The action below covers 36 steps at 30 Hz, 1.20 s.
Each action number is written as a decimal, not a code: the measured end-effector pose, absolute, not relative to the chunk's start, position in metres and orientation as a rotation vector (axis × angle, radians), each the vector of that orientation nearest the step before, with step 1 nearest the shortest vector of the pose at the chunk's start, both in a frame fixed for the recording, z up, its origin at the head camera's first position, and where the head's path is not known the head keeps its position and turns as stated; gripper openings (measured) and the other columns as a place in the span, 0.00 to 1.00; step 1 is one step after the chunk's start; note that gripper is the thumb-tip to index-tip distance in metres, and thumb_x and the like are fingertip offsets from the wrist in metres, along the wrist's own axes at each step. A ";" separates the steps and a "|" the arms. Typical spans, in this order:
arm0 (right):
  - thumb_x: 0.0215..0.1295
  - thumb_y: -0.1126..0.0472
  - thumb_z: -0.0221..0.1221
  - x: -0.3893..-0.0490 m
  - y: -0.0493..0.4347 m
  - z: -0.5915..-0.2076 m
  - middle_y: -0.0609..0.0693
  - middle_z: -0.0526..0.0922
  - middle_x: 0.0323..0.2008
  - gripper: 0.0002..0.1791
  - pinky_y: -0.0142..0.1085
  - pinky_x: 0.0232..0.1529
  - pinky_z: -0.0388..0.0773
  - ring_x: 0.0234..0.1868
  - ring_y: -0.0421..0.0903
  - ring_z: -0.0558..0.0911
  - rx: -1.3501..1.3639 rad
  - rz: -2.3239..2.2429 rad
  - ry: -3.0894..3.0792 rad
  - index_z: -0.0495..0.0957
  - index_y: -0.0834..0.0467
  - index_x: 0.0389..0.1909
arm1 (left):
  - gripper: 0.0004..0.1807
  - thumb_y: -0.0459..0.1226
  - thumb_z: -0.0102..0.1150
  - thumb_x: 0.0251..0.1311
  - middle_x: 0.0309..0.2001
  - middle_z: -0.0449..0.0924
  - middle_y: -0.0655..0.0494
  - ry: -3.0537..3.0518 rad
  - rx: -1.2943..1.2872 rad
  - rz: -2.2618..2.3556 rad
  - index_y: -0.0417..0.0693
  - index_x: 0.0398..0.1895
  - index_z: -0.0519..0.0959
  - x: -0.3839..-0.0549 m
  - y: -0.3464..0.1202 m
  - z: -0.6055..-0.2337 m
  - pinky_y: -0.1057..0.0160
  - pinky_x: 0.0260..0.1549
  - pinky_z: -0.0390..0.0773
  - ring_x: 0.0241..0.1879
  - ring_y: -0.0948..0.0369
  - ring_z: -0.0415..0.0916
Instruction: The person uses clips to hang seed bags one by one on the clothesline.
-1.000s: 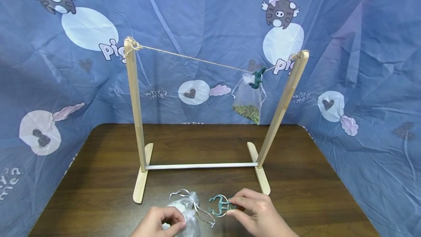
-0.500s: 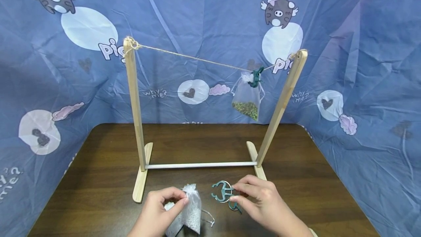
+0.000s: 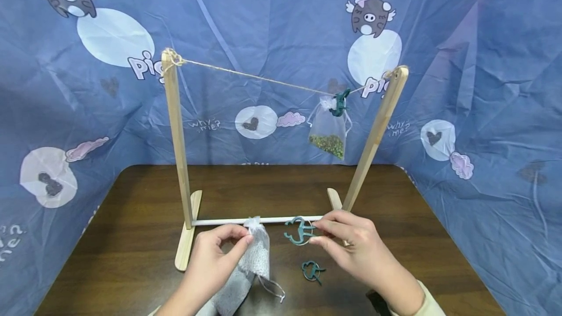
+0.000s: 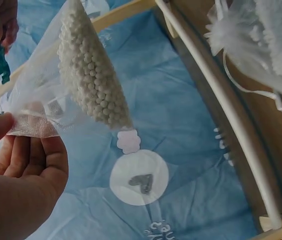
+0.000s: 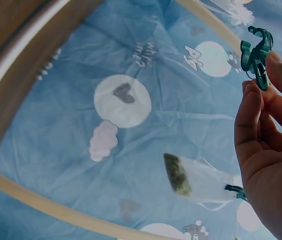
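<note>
Between thumb and fingers, my left hand (image 3: 210,257) pinches the top of a sheer white drawstring bag (image 3: 260,252). Small white beads (image 4: 93,72) fill its lower part in the left wrist view. My right hand (image 3: 357,238) pinches the handles of a green plant clip (image 3: 300,231), its curved jaws spread and facing the bag, a short gap away. In the right wrist view the same clip (image 5: 257,55) stands at the fingertips. A second green clip (image 3: 312,271) lies on the table. Below the left hand lies another white-filled bag (image 3: 232,290), partly hidden.
A wooden stand with a left post (image 3: 177,145) and right post (image 3: 375,140) carries a sagging twine line (image 3: 246,74). A sheer bag of green contents (image 3: 327,133) hangs there near the right post by a green clip (image 3: 340,103). A white bar (image 3: 219,221) joins the feet.
My left hand has lifted the bag off the table and moved forward. The right hand has raised its clip and moved forward too, uncovering the clip on the table.
</note>
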State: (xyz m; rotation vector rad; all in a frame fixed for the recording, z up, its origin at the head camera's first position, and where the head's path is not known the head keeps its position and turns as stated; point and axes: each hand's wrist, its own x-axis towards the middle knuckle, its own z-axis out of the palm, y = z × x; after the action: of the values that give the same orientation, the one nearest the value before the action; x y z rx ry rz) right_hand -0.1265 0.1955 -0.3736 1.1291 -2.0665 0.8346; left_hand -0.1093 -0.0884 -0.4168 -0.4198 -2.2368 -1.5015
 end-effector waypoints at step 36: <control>0.54 0.68 0.76 -0.178 0.201 -0.244 0.49 0.87 0.29 0.08 0.24 0.27 0.70 0.26 0.38 0.79 1.045 0.617 -2.050 0.90 0.62 0.35 | 0.02 0.30 0.71 0.61 0.28 0.89 0.53 -2.174 -0.475 -1.388 0.42 0.31 0.87 -0.179 -0.074 -0.362 0.69 0.32 0.79 0.30 0.67 0.80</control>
State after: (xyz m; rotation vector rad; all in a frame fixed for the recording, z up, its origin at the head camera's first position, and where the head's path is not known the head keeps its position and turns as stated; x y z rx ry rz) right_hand -0.1782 0.2010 -0.2444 1.0449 -2.0504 0.6173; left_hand -0.1794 -0.0745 -0.3615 -0.4750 -2.1743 -1.3882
